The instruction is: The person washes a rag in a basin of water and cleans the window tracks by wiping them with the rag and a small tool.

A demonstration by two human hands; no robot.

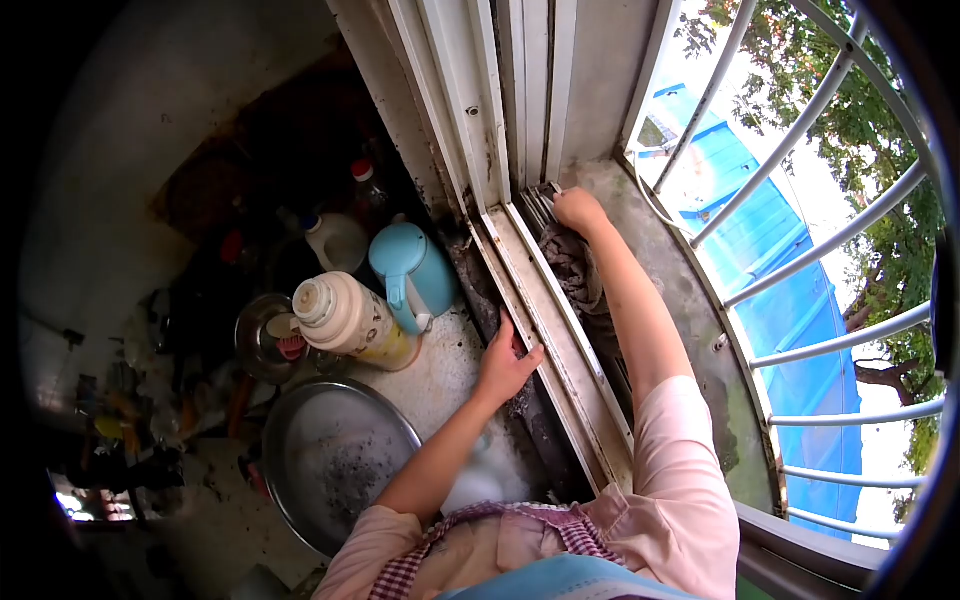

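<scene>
A window track (545, 330) with dirty white rails runs between the counter and the outer ledge. My left hand (508, 364) leans on the inner edge of the track, thumb and fingers spread apart. Beyond the rails, my right hand (580, 210) is closed at the far corner of the outer side. A dark, crumpled rag (572, 262) trails from under it, beside my forearm; its fingertips are partly hidden. Narrow strips (538, 205) lie right by those fingers.
On the counter stand a blue kettle (415, 270), a pale thermos (345, 315), a small metal bowl (262, 335) and a large metal basin (340, 450) with dirty water. White bars (800, 255) fence the stained outer ledge (690, 300). A red-capped bottle (370, 188) stands farther back.
</scene>
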